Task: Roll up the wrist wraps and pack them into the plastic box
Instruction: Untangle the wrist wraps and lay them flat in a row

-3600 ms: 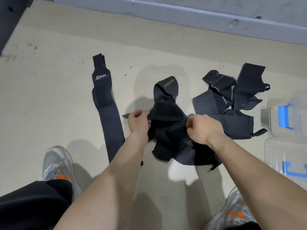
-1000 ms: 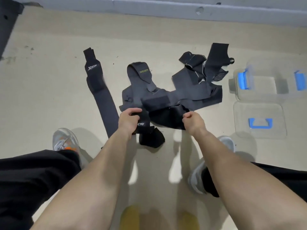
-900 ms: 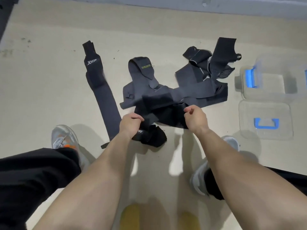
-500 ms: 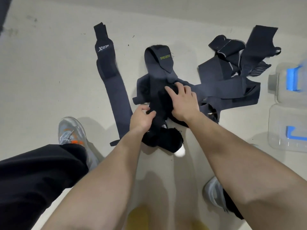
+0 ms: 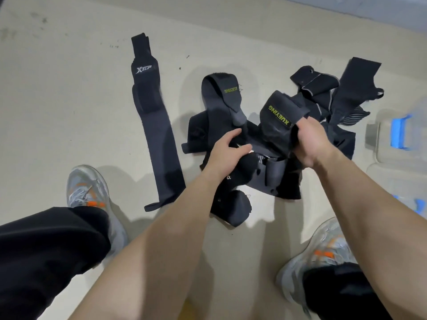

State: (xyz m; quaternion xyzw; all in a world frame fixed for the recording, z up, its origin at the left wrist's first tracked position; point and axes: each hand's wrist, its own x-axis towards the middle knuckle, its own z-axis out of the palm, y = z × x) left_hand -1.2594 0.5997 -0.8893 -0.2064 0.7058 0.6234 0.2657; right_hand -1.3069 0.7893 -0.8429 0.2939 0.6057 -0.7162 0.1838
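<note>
On beige floor [image 5: 69,93], black wraps [image 5: 157,135] lie near grey wall [image 5: 369,8].

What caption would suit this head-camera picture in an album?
Right hand grips a XUEYING-labelled wrist wrap over a black pile; left hand rests on the pile.
</note>
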